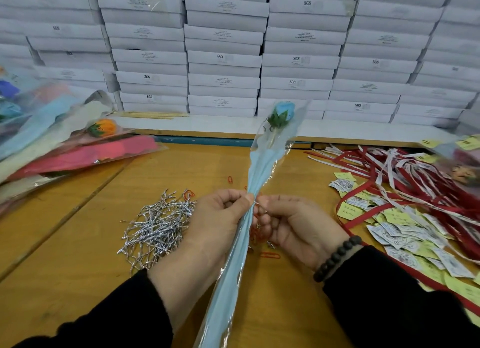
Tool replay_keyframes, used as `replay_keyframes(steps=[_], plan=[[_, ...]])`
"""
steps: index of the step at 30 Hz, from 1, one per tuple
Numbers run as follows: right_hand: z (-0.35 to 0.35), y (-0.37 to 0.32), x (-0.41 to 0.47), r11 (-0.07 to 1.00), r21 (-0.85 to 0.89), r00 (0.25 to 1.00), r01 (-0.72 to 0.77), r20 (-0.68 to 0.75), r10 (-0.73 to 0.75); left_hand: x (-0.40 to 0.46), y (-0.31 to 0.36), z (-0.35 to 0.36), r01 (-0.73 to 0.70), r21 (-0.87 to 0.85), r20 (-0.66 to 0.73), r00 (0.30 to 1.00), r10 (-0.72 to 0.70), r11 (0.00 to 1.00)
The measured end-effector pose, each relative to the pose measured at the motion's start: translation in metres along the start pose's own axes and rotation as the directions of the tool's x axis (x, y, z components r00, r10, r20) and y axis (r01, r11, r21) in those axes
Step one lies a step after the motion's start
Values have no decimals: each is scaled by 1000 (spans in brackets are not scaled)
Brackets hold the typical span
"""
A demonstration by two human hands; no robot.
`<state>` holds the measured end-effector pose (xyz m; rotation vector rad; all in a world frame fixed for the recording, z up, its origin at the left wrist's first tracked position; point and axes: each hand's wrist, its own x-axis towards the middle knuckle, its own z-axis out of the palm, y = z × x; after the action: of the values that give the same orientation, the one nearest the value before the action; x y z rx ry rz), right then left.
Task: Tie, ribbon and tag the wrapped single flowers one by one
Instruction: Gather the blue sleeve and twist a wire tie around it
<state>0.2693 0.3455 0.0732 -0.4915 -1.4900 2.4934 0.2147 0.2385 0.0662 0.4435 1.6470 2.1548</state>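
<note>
One head-worn wide-angle view looks forward and down, close over the hands (259, 217), across the surface (78, 243) to stacked boxes (223, 59) behind.

Both hands meet at the middle of the frame: left hand (220, 212) with fingers curled and thumb pinching inward, right hand (293, 225) facing it, fingers bent, forearms in dark sleeves

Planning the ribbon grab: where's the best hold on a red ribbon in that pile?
Judging by the pile, take a red ribbon at the loop that lies alone on the table, left of the tags. Come from above with a pinch; further right the ribbons cross and tangle.
</note>
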Motion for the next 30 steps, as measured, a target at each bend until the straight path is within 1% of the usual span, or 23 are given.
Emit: replay_keyframes(steps=[1,2,3,5,7,9,12,14,16,17,18,19,20,22,23,24,25,26,27,28,30], plan=[[0,2,0,994,-83,996,75,-35,-78,0,0,0,2,10,-4,1000,-2,1000],[0,4,0,961,-216,980,172,-61,-189,-1,0,-1,3,22,-9,1000,-3,1000],[-1,6,-1,891,-366,948,270,-60,-312,-1,0,-1,3,29,-16,1000,-3,1000],[0,11,-2,673,-615,862,411,21,-507,-1,0,-1,-1,30,-33,999,2,1000],[0,13,-3,447,-759,793,474,146,-592,-1,0,-2,-3,29,-51,999,4,1000],[-2,13,-4,272,-826,749,493,244,-616,-1,1,-2,1,21,-56,998,0,1000],[-5,12,-3,72,-859,687,507,353,-635,-1,1,-2,4,10,-51,999,-4,1000],[-5,13,-3,-24,-865,658,500,398,-639,-1,1,-3,12,7,-51,999,-12,1000],[-6,14,-3,-58,-866,643,498,413,-645,0,0,-4,23,-3,-52,998,-23,1000],[-6,14,-2,-44,-866,644,499,404,-650,0,0,-4,26,-6,-52,998,-26,1000],[-7,14,-2,-5,-867,654,498,380,-654,0,0,-4,25,-3,-52,998,-25,1000],[-7,14,-2,66,-867,677,494,336,-655,0,0,-3,22,3,-51,998,-22,1000],[-8,13,-1,169,-858,711,486,275,-648,0,0,-2,19,10,-50,999,-18,1000],[-7,10,0,453,-774,805,443,121,-580,-1,0,-1,21,14,-45,999,-20,1000],[-5,9,1,603,-687,855,406,52,-516,-1,-1,0,21,9,-42,999,-20,1000],[-4,9,1,747,-561,901,357,-4,-433,-2,-1,0,16,2,-38,999,-16,1000],[-3,11,1,869,-396,940,295,-42,-339,-2,0,0,10,-13,-36,999,-10,1000],[-1,12,2,950,-220,968,221,-65,-241,-2,0,0,8,-37,-34,999,-9,999],[1,15,2,987,-73,986,146,-72,-151,-2,0,1,14,-66,-29,999,-15,998],[2,16,2,996,24,995,83,-66,-81,-3,0,1,24,-91,-18,1000,-26,996],[4,19,1,995,97,999,1,-43,3,-3,-1,1,47,-120,10,999,-46,992]])
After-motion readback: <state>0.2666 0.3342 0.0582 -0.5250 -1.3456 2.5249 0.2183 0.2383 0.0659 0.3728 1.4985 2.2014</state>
